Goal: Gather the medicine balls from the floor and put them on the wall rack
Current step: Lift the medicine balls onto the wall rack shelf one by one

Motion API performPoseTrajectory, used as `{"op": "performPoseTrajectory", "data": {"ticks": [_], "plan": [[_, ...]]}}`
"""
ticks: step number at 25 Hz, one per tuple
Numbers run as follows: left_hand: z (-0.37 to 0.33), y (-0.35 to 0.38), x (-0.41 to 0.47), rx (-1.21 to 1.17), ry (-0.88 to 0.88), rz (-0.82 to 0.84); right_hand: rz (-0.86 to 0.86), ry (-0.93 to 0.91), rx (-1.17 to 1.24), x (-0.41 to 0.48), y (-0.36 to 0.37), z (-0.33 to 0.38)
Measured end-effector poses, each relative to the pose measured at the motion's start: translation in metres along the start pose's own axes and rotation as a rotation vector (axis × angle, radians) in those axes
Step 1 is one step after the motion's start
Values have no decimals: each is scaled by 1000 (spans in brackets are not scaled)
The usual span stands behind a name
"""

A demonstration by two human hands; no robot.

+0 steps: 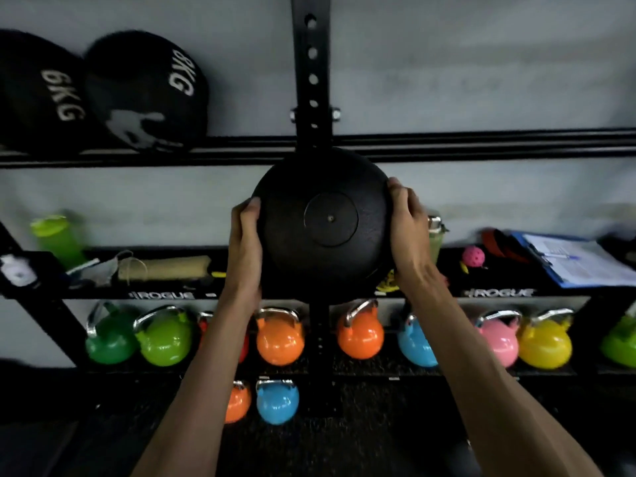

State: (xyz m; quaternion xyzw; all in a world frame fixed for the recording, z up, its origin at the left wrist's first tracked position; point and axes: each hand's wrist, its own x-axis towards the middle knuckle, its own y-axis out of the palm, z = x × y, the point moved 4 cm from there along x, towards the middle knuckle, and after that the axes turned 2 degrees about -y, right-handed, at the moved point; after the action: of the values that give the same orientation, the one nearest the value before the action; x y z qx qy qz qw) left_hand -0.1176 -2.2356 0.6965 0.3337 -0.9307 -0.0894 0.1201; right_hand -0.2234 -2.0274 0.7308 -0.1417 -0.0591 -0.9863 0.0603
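Squarely in the middle of the frame, a person holds a black medicine ball (323, 222) between both hands, in front of the wall rack (481, 146). The left hand (245, 246) grasps the ball's left side with fingers curled up around its edge, and the right hand (407, 232) grips the right side the same way. The ball's top overlaps the rack's two upper rails and covers part of the central upright (311, 63). At the upper left, a 6KG ball (34, 94) and an 8KG ball (144, 94) sit side by side on those rails, touching. Across the middle shelf lie a green bottle (58, 239) at left, a pink ball (473, 256) and a clipboard (578, 263) at right. Coloured kettlebells (280, 339) line the lower frame.
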Motion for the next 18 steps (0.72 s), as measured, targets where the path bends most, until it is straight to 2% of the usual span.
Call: {"op": "performPoseTrajectory", "data": {"ticks": [3, 8, 12, 18], "plan": [[-37, -30, 53, -9, 81, 27, 12, -67, 59, 27, 62, 20], [-93, -58, 141, -85, 216, 83, 16, -191, 25, 81, 146, 71], [-137, -67, 210, -69, 296, 49, 44, -246, 72, 131, 205, 95], [-133, -76, 274, -89, 268, -44, -22, -217, 29, 193, 256, 68]]}}
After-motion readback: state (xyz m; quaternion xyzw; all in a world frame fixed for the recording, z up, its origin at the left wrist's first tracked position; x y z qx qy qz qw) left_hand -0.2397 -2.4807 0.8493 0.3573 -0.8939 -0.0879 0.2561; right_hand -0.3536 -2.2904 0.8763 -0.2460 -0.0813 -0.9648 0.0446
